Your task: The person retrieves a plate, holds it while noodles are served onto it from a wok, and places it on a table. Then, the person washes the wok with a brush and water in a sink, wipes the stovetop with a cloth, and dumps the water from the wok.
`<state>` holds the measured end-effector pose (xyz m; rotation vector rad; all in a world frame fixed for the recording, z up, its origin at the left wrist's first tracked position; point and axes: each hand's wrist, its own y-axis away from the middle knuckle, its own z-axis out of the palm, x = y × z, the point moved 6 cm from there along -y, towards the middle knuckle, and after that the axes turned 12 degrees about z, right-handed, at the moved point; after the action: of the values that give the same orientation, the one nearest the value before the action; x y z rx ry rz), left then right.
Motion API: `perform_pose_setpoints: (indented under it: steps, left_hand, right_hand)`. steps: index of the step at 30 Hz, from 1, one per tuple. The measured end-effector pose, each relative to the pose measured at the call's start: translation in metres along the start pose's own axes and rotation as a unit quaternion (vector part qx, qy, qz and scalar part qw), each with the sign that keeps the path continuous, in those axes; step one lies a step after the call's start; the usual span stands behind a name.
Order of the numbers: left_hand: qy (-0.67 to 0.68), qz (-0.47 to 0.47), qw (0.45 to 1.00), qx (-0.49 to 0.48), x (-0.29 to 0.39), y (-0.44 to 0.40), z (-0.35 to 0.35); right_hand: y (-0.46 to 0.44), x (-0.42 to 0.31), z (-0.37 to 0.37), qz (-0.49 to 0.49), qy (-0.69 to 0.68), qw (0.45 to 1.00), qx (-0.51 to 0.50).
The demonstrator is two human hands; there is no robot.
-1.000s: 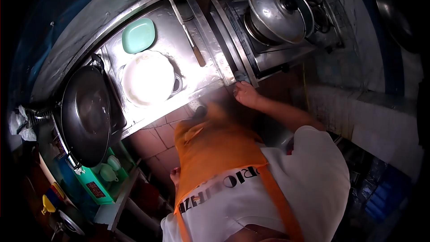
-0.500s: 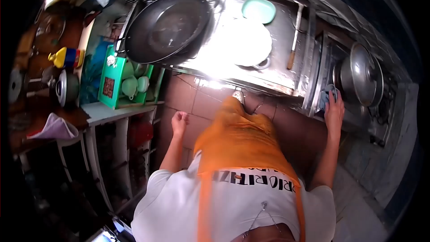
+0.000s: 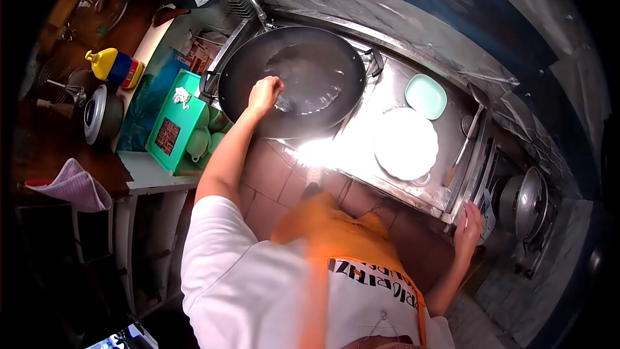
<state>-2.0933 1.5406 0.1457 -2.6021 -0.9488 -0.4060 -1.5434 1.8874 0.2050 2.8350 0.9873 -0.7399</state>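
A large black wok with two side handles sits tilted at the sink end of the steel counter, with water pooled in it. My left hand reaches over its near side, fingers curled together; anything in them is hidden. Beside the counter's right end is my right hand, fingers extended and apart. A bluish cloth hangs just past those fingers, and I see nothing gripped.
On the steel counter lie a white round dish, a pale green dish and a wooden-handled ladle. A lidded pot stands right. Left are a green tray and yellow bottle.
My left hand has moved up and forward from beside my body to over the wok. My right hand has come away from the cloth. The view has turned toward the left.
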Motion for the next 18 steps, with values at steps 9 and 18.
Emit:
perform_pose_setpoints:
  steps: [9, 18]
  left_hand:
    - [-0.083, 0.173, 0.972, -0.135, -0.004, -0.065, 0.071]
    - [-0.234, 0.019, 0.967, 0.102, -0.111, 0.013, -0.161]
  right_hand:
    - [-0.086, -0.183, 0.088, 0.016, -0.105, 0.99, -0.093]
    - [-0.275, -0.24, 0.266, 0.078, -0.118, 0.983, -0.119]
